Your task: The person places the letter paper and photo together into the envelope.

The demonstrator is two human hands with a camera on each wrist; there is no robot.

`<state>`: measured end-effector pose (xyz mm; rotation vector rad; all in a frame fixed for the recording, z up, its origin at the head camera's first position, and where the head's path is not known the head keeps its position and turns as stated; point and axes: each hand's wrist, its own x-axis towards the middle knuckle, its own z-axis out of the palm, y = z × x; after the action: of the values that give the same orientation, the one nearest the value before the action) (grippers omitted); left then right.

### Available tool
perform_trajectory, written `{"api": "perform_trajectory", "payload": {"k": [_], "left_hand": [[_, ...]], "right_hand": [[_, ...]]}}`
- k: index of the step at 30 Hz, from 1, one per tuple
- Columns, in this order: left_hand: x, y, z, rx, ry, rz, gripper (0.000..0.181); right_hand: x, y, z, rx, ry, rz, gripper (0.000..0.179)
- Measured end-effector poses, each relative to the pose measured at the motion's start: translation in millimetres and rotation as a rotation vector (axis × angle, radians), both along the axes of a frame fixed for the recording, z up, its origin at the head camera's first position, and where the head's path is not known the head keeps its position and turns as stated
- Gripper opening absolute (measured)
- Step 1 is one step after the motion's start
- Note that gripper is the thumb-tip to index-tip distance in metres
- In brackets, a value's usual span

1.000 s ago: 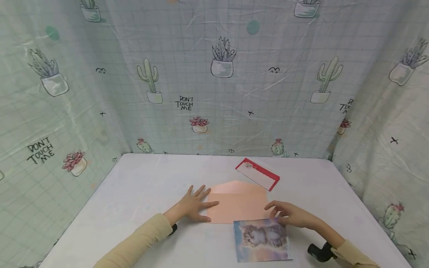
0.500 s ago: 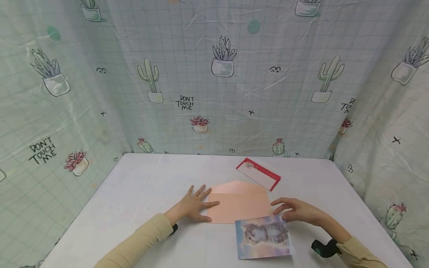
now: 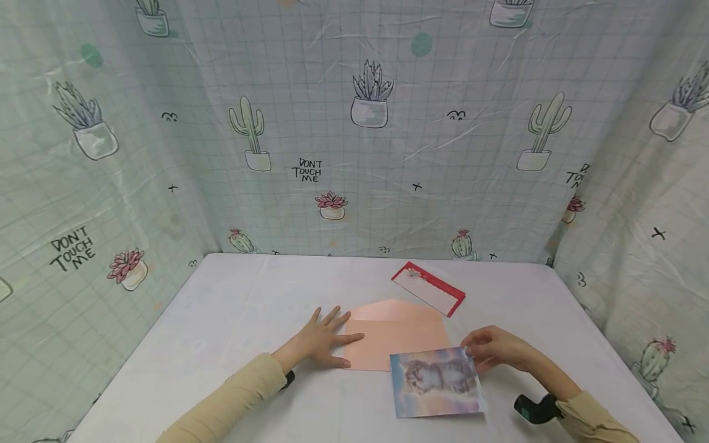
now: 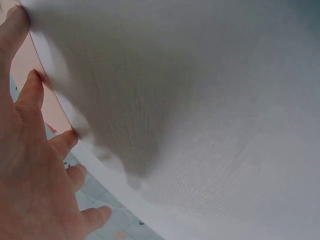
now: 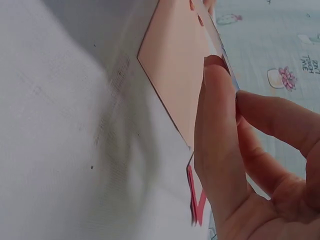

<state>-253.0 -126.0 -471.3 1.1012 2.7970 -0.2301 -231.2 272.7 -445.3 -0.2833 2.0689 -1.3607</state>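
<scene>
A peach envelope [image 3: 396, 338] lies on the white table with its flap spread toward the back. My left hand [image 3: 327, 340] rests with spread fingers on its left edge; in the left wrist view, several fingertips [image 4: 33, 82] touch that edge. With thumb and fingers, my right hand [image 3: 495, 351] pinches the upper right corner of a card with a kitten picture [image 3: 434, 381]. This card overlaps the envelope's lower right part in the head view. The right wrist view shows it nearly edge-on, raised off the table, between thumb and fingers [image 5: 217, 90].
Behind the envelope's right side lies a white card with a red border [image 3: 426, 289] and a small flower decoration. A cactus-print curtain [image 3: 365, 184] surrounds the white table [image 3: 266, 283] at the back and sides.
My right hand has shifted right to the kitten card's corner and now pinches it. The card has moved slightly toward the back, over the envelope. My left hand stays put.
</scene>
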Motion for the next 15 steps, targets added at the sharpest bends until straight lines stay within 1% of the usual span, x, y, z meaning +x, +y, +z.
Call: {"api": "perform_trajectory", "payload": {"k": [8, 15], "left_hand": [[-1.3, -0.7, -1.8, -0.007, 0.018, -0.008, 0.066], [-3.1, -1.2, -2.8, -0.011, 0.026, -0.013, 0.069]], "right_hand": [[-11.2, 2.6, -0.6, 0.027, 0.056, -0.104, 0.037], [-21.2, 6.4, 1.5, 0.012, 0.09, -0.152, 0.038]]}}
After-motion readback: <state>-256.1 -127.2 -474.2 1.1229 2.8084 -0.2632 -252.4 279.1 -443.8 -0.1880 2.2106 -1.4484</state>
